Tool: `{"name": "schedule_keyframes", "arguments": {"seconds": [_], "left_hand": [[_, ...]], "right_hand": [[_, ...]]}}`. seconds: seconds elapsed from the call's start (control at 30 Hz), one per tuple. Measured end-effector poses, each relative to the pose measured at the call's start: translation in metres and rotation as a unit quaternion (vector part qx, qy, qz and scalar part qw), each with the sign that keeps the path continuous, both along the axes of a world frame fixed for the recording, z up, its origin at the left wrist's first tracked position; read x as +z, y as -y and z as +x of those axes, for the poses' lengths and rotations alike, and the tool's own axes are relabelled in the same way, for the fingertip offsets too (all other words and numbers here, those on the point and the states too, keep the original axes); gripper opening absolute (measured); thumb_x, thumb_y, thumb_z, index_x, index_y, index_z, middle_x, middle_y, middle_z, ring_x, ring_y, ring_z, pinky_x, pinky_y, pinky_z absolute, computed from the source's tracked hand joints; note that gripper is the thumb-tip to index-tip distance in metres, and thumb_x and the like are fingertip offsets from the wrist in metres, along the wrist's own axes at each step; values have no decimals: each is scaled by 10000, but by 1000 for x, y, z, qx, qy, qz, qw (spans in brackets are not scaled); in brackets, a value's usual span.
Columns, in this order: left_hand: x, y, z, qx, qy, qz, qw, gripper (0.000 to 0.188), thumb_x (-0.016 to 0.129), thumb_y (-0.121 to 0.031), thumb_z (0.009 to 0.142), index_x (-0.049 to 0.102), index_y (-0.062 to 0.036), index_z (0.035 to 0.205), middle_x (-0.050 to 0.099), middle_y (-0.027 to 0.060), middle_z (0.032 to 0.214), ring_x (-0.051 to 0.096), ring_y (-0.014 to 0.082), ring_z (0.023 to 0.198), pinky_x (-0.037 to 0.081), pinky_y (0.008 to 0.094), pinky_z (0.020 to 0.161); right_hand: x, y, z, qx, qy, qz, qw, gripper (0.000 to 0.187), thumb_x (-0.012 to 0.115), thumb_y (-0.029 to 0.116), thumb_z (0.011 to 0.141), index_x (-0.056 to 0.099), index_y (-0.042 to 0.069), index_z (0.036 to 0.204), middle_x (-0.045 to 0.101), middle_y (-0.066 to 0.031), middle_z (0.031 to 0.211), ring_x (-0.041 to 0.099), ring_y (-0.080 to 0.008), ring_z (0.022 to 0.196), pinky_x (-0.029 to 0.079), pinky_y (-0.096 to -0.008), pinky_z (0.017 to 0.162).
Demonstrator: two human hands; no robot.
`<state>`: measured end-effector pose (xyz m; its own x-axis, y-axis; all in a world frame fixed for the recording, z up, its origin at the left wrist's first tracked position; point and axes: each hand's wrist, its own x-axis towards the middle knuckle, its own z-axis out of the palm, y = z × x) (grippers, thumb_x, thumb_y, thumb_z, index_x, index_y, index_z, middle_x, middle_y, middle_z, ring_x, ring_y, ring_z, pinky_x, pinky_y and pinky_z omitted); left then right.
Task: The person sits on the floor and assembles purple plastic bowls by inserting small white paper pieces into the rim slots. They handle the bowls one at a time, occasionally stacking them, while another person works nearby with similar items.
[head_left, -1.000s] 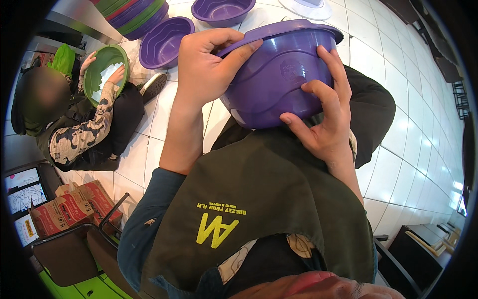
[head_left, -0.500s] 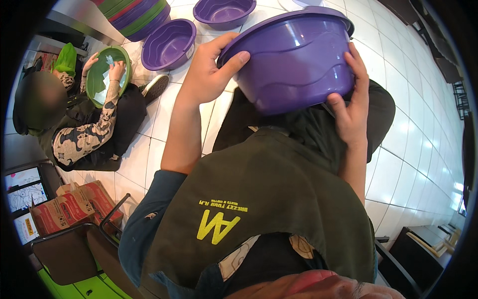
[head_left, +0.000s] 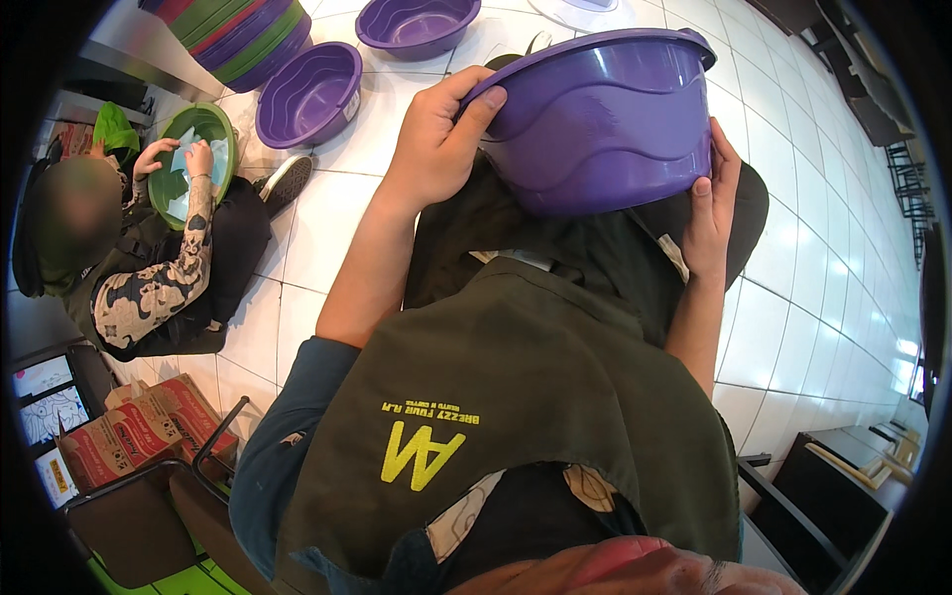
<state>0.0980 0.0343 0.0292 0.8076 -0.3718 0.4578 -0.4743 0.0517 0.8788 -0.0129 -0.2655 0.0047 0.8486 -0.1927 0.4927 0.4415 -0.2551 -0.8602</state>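
1. Gripping the purple basin from both sides, the left hand hooks its thumb over the rim while the right hand presses flat against the wall; this steadies it above the lap.
2. Spare purple basins lie far left on the white tiled floor, beside a stack.
3. Another person seated at left handles a green basin.

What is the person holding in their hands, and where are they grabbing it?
A purple plastic basin, held with both hands. The left hand grips its rim, thumb hooked over the edge. The right hand presses flat against the outer wall on the other side.
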Motion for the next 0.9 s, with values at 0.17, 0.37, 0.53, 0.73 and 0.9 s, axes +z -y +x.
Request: {"name": "schedule_keyframes", "arguments": {"seconds": [0.17,0.37,0.53,0.73,0.9], "left_hand": [[11,-1,-1,5,-16,42,999,243,614,-217,1080,711,3,1109,619,-16,766,510,65,723,430,246,675],[5,2,6,-6,-15,20,1000,274,644,-257,1065,717,2,1112,613,-20,765,507,63,720,424,248,670],[-25,12,14,22,-50,-42,998,306,688,-295,1042,722,8,1067,620,-35,779,513,62,729,428,253,671],[-23,24,32,187,-16,-100,977,349,729,-235,1008,683,31,787,533,-62,654,449,44,664,366,264,578],[14,-1,86,257,165,-92,948,341,787,-228,945,667,35,764,483,-34,599,407,55,606,330,269,547]], "right_hand": [[-4,2,0,-14,-9,5,1000,803,555,527,1084,307,-12,1626,388,-225,1620,397,-311,1499,299,-430,1247],[-4,4,1,-23,-19,12,999,791,536,530,1093,311,-8,1628,390,-224,1617,398,-311,1492,301,-425,1239],[-3,11,2,-35,-66,56,996,760,503,512,1112,309,-13,1627,393,-220,1613,408,-294,1477,324,-402,1217],[7,4,0,-17,-101,104,989,683,509,421,1126,308,10,1633,395,-209,1631,451,-295,1460,395,-411,1182],[-5,0,6,-1,-134,44,990,600,564,261,1105,363,13,1613,425,-210,1627,484,-350,1464,408,-426,1180]]}}
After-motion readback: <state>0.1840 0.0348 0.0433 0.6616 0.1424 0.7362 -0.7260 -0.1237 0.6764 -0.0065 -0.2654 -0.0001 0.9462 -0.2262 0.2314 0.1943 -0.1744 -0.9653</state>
